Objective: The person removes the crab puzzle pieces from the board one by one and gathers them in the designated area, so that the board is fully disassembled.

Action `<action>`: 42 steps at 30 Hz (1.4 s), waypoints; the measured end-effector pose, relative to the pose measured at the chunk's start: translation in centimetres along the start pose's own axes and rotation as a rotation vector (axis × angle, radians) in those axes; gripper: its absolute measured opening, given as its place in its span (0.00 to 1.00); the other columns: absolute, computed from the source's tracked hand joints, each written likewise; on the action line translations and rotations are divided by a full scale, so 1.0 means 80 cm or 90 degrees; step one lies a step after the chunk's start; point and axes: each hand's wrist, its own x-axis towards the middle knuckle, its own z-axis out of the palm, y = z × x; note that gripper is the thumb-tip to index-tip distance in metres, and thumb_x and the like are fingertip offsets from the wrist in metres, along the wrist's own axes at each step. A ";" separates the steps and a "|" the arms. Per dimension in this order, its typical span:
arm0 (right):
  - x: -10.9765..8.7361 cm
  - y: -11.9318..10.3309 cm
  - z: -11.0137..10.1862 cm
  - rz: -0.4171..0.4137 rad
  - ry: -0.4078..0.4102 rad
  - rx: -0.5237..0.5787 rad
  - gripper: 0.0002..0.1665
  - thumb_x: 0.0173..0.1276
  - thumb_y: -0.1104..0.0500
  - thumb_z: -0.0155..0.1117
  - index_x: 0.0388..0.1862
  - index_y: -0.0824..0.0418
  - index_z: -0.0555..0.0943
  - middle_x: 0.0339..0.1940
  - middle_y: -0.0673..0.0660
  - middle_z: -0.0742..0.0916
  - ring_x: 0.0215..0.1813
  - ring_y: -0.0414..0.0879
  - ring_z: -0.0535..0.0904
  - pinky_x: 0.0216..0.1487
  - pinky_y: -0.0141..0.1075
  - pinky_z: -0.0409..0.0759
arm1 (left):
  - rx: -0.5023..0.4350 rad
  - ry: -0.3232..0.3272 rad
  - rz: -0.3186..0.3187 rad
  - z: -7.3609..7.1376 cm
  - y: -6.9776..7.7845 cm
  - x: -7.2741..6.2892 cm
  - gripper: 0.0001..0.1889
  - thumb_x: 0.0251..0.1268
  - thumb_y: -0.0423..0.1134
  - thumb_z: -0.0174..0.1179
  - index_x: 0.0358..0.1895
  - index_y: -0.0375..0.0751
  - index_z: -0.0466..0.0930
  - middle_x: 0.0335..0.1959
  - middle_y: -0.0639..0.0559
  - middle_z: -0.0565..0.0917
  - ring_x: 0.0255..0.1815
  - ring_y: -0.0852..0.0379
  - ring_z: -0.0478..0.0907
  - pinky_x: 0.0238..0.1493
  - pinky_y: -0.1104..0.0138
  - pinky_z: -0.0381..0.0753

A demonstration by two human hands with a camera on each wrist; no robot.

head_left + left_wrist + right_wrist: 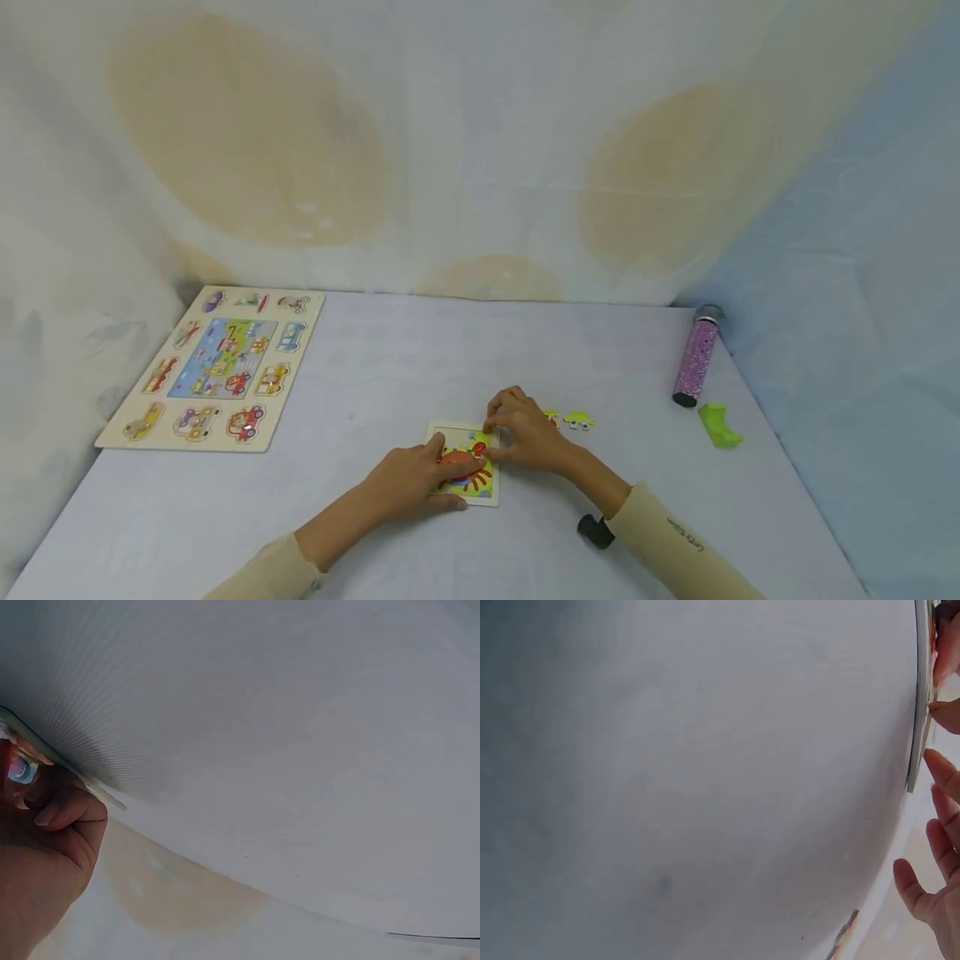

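Note:
A small square crab puzzle (483,492) lies on the table in the head view, a red crab on yellow-green in a pale frame. My left hand (408,483) rests over its left side, forefinger stretched across the crab and thumb along the lower edge. From the right, my right hand (532,437) reaches the upper right part, thumb and forefinger apart at the red claw. The right wrist view has the puzzle board (916,735) edge-on, with spread fingertips at it. Just beyond the right hand lie yellow-green puzzle pieces (578,420), one partly hidden by it.
A large wooden vehicle puzzle board (273,417) lies at the left. Toward the right edge are a glittery pink microphone (697,358) and a lime-green curved piece (718,427). A black cylindrical object (595,532) sits by the right sleeve. Patterned cloth walls border the table.

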 end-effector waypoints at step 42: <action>-0.138 0.151 -0.112 0.156 0.007 -0.140 0.11 0.48 0.60 0.80 0.32 0.58 0.88 0.46 0.57 0.81 0.56 0.58 0.72 0.55 0.55 0.71 | -0.031 0.003 -0.190 -0.009 -0.035 -0.017 0.58 0.38 0.76 0.68 0.75 0.49 0.64 0.39 0.53 0.66 0.24 0.60 0.63 0.23 0.68 0.62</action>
